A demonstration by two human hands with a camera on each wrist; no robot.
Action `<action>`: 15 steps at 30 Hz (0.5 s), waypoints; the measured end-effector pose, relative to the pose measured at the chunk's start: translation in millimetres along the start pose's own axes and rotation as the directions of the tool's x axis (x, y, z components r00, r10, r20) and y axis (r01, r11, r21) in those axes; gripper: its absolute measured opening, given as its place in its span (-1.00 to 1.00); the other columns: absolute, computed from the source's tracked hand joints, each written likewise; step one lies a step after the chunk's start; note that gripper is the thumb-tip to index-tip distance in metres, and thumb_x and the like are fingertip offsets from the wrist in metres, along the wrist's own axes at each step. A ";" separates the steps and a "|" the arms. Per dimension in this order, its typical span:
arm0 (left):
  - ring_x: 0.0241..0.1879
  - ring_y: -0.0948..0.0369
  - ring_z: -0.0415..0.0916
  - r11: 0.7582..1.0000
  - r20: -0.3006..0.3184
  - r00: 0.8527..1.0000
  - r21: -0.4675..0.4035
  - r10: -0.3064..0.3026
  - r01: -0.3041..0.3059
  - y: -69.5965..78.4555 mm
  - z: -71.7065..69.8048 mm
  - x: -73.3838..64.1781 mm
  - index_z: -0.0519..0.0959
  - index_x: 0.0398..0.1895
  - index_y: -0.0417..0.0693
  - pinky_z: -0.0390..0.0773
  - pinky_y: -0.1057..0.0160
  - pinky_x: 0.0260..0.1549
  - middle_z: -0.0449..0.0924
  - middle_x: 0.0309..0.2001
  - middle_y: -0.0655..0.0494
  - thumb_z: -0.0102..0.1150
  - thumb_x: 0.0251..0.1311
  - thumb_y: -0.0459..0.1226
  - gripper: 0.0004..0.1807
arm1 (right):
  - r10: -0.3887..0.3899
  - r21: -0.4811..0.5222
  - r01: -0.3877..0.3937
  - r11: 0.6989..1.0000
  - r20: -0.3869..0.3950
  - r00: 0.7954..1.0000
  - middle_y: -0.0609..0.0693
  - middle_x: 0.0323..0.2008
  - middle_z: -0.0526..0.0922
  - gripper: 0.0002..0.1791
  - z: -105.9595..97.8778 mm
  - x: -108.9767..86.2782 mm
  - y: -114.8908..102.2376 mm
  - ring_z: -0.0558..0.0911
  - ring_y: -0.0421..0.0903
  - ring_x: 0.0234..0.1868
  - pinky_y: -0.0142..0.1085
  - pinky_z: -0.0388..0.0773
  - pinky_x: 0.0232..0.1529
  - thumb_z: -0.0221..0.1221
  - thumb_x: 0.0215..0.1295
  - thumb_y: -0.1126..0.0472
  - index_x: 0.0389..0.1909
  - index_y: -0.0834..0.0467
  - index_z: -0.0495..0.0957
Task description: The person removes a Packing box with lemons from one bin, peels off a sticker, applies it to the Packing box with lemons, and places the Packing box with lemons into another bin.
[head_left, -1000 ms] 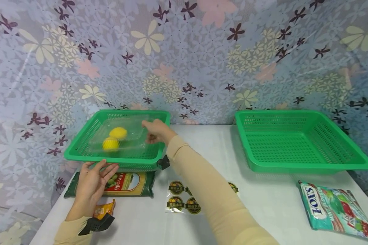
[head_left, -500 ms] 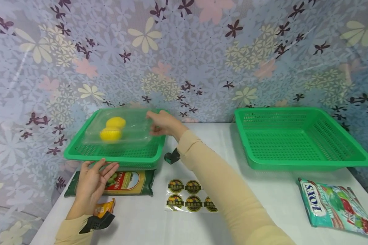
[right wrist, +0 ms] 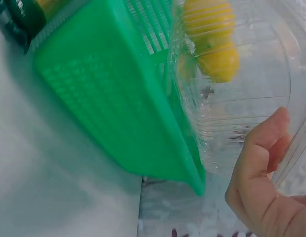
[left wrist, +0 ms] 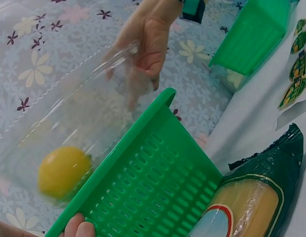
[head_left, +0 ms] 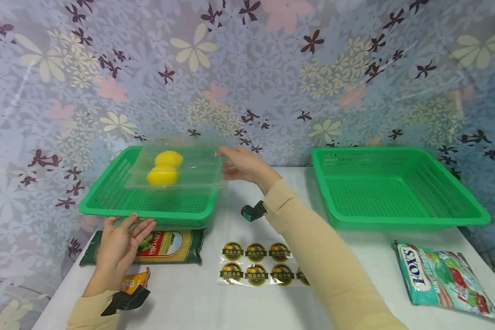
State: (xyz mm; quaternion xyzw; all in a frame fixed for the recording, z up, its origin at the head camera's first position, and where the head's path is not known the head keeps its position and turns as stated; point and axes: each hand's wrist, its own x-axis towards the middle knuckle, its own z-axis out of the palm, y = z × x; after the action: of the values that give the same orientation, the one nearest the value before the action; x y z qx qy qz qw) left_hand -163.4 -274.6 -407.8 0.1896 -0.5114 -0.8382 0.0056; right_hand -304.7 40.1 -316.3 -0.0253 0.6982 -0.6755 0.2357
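A clear plastic container [head_left: 189, 176] with two yellow lemons [head_left: 169, 159] in it hangs over the left green basket [head_left: 181, 214]. My right hand [head_left: 245, 166] pinches the container's right end between thumb and fingers, as the right wrist view shows up close. At the basket's front rim my left hand [head_left: 121, 243] grips the edge. In the left wrist view, its fingers [left wrist: 85, 230] lie against the outer wall, just below the rim. One lemon [left wrist: 64, 173] shows through the container there.
A second green basket [head_left: 404, 220] stands at the right. Before the left basket lie a pasta packet [head_left: 173, 247] and a small orange packet [head_left: 135, 281]. A sheet of round stickers [head_left: 255, 266] lies mid-table, and a Fox's candy bag [head_left: 445, 279] at the right.
My right hand has lifted the container with the lemons up out of the left basket and drawn it rightward. My left hand has stayed at the basket's rim.
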 end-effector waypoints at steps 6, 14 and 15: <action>-0.10 0.23 0.81 1.000 0.019 1.000 0.001 0.024 -0.024 -2.0 0.1 -0.5 -0.17 0.41 0.22 0.76 0.28 0.18 0.19 0.17 0.07 -0.11 0.69 -0.21 -0.47 | -0.024 -0.011 0.024 1.000 -0.024 0.999 0.02 -0.15 0.39 -0.41 -27.3 -12.6 9.9 0.47 -0.12 -0.26 -0.32 0.73 -0.12 -0.01 0.72 -0.02 0.55 0.24 0.38; -0.12 0.21 0.81 0.999 0.030 0.998 -0.012 0.048 -0.048 -2.5 0.5 -2.5 -0.09 0.31 0.23 0.77 0.29 0.15 0.24 0.14 0.05 -0.06 0.68 -0.21 -0.55 | -0.042 -0.013 0.041 0.999 -0.055 0.998 -0.07 -0.33 0.35 -0.44 -58.9 -30.2 23.7 0.45 -0.17 -0.38 -0.37 0.69 -0.29 -0.03 0.69 0.04 0.51 0.27 0.31; -0.12 0.21 0.81 0.999 0.026 0.999 -0.019 0.045 -0.044 -2.5 0.7 -2.5 -0.08 0.29 0.23 0.77 0.29 0.15 0.25 0.13 0.05 -0.06 0.67 -0.21 -0.56 | -0.040 -0.014 0.040 0.999 -0.061 0.997 -0.06 -0.32 0.35 -0.45 -62.9 -32.5 25.6 0.44 -0.17 -0.38 -0.38 0.68 -0.29 -0.05 0.70 0.04 0.52 0.26 0.30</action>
State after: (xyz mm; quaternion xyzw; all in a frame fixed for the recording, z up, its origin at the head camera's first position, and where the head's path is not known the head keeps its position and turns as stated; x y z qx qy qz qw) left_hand -160.9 -272.3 -408.9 0.1669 -0.5079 -0.8449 0.0192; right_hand -291.4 112.3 -332.6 -0.0202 0.7088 -0.6760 0.2006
